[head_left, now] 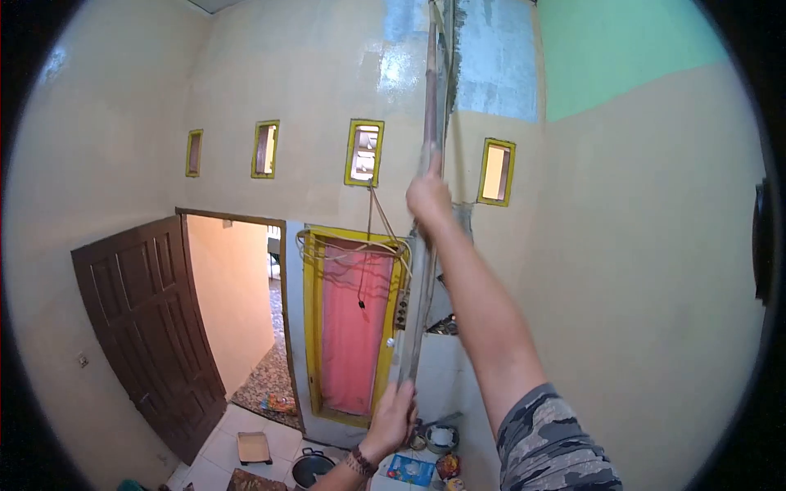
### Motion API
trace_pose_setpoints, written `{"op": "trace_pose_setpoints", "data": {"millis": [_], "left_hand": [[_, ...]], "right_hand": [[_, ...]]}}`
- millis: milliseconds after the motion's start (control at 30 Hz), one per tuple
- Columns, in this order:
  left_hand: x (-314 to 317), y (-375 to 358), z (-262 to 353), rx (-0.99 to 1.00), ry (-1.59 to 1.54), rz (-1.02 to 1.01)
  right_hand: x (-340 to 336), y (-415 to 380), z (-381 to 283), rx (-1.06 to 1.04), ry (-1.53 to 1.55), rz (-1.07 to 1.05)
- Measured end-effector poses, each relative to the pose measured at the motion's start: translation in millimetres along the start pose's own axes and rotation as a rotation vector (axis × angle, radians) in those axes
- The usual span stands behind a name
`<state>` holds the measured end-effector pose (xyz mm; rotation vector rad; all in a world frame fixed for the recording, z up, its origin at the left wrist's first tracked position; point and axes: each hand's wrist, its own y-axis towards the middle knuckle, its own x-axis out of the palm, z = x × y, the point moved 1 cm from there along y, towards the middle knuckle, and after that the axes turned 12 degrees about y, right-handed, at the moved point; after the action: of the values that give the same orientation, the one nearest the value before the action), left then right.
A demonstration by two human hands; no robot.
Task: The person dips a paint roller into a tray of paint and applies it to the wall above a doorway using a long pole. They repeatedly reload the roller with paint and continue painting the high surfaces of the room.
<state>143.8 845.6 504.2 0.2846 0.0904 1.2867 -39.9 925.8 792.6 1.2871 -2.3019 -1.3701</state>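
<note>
A long pole (pixel 429 106) stands nearly upright in front of the wall, its top running up to the frame's upper edge. My right hand (pixel 430 199) is wrapped round it at mid-height, with that arm stretched up. Lower down, my left hand (pixel 393 417) grips the pole near its lower part, a bracelet on the wrist. Behind the pole is a beige wall (pixel 311 82) with a glossy patch and a light blue patch (pixel 498 65) beside the pole's upper part.
A brown door (pixel 147 327) stands open at the left. A yellow-framed window with a pink curtain (pixel 356 335) has looped cables (pixel 352 245) across it. Below are a black pan (pixel 311 469), a tray (pixel 254 448) and a blue package (pixel 411 470).
</note>
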Motion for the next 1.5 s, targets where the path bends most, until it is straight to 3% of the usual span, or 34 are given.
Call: {"op": "trace_pose_setpoints", "data": {"millis": [100, 167, 267, 300, 367, 467, 633, 667, 733, 767, 833, 900, 967, 1067, 1133, 1200, 1233, 1300, 1367, 1433, 1500], "left_hand": [[-7.7, -41.3, -94.5, 0.008, 0.133, 0.069], [-20.1, -75.1, -190.3, 0.359, 0.694, 0.251], [-24.0, -82.7, -194.5, 0.366, 0.674, 0.296], [-27.9, -85.7, -193.5, 0.372, 0.673, 0.315], [-33.3, -93.8, -191.7, 0.382, 0.664, 0.359], [-31.6, -117.0, -193.1, 0.377, 0.637, 0.407], [-38.6, -137.1, -185.9, 0.385, 0.646, 0.491], [-55.0, -124.5, -169.6, 0.197, 0.566, 0.272], [-60.1, -119.1, -173.4, 0.128, 0.495, 0.340], [-62.9, -113.8, -174.0, 0.127, 0.494, 0.341], [-51.9, -107.2, -176.3, 0.089, 0.400, 0.338], [-32.5, -101.4, -175.0, 0.044, 0.304, 0.323], [-7.0, -99.2, -172.3, -0.008, 0.204, 0.305], [20.0, -98.0, -161.4, -0.077, 0.080, 0.289], [36.1, -100.5, -154.3, -0.127, -0.013, 0.274], [44.7, -103.6, -145.1, -0.168, -0.111, 0.265], [38.1, -80.0, -165.7, 0.451, 0.591, 0.381], [33.7, -22.7, -105.4, 0.022, 0.274, 0.141], [23.5, 16.2, -49.3, -0.009, 0.228, 0.118], [7.4, 46.0, -17.2, 0.016, 0.193, 0.151], [-8.5, 47.7, -13.2, 0.033, 0.170, 0.173]], "right_hand": [[17.4, -96.6, 50.6, -0.038, 0.038, 0.007], [27.6, -167.1, 68.9, 0.085, 0.051, -0.040], [33.2, -264.7, 85.8, 0.194, 0.069, -0.151], [36.4, -295.9, 96.7, 0.073, 0.152, -0.097], [25.2, -342.3, 97.3, 0.263, 0.155, -0.189], [19.8, -341.6, 91.3, 0.315, 0.142, -0.202], [51.7, -225.9, 78.4, -0.066, 0.245, 0.051], [52.0, -213.2, 65.1, -0.067, 0.249, 0.055], [45.4, -205.7, 31.8, 0.417, 0.634, -0.188], [33.8, -214.4, 22.5, 0.458, 0.603, -0.242], [55.3, -245.2, 94.8, -0.141, 0.320, 0.002], [23.2, -301.2, 91.1, 0.158, 0.202, -0.115], [13.4, -346.1, 125.8, 0.266, 0.059, -0.141], [2.1, -328.8, 115.2, 0.283, 0.062, -0.157], [2.2, -273.7, 103.5, 0.274, 0.084, -0.142], [10.6, -198.6, 105.3, 0.086, 0.070, -0.056], [6.4, -158.2, 87.5, 0.049, 0.022, -0.051], [5.8, -76.3, 63.5, 0.042, -0.010, -0.035], [16.1, 3.5, 50.3, -0.027, 0.016, -0.017], [15.2, 19.3, -4.9, 0.154, 0.168, -0.054], [33.4, 23.6, -5.4, 0.182, 0.193, -0.057]]}}
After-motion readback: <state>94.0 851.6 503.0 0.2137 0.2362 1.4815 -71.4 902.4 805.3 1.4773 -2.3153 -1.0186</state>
